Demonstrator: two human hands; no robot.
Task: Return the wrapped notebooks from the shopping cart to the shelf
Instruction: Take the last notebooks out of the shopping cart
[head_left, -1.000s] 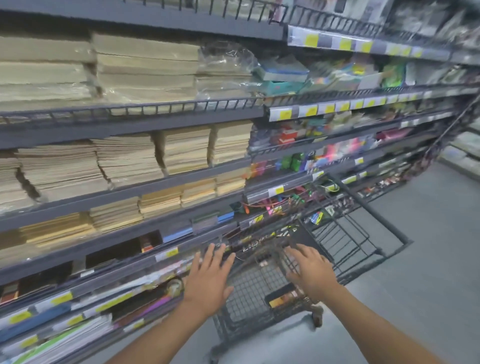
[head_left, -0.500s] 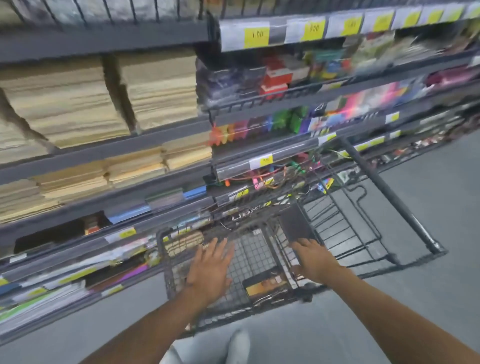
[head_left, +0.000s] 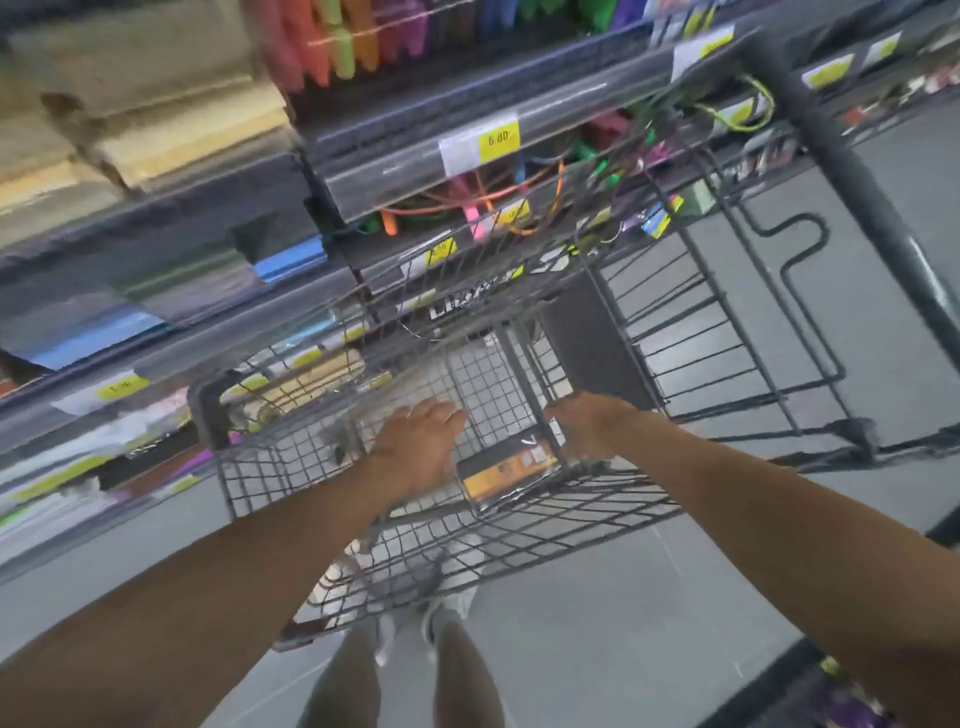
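A wrapped notebook (head_left: 506, 467) with a black and orange cover lies on the wire floor of the shopping cart (head_left: 260, 467), seen from above. My left hand (head_left: 421, 447) reaches into the basket with straight fingers, just left of that notebook. My right hand (head_left: 587, 426) is at the notebook's right end with its fingers curled downward; blur hides whether it grips. A tan wrapped pack (head_left: 306, 379) leans at the cart's far left corner. Stacks of tan notebooks (head_left: 156, 130) fill the shelf at the upper left.
The shelf rails (head_left: 415, 166) with yellow price tags run close along the cart's far side. The cart's folded seat and handle bar (head_left: 857, 208) stick out to the right. Grey floor (head_left: 675, 623) lies to the right and below, with my legs under the basket.
The view has tilted down and closed in on the cart. Both hands have gone lower into the basket, to either side of the black and orange notebook.
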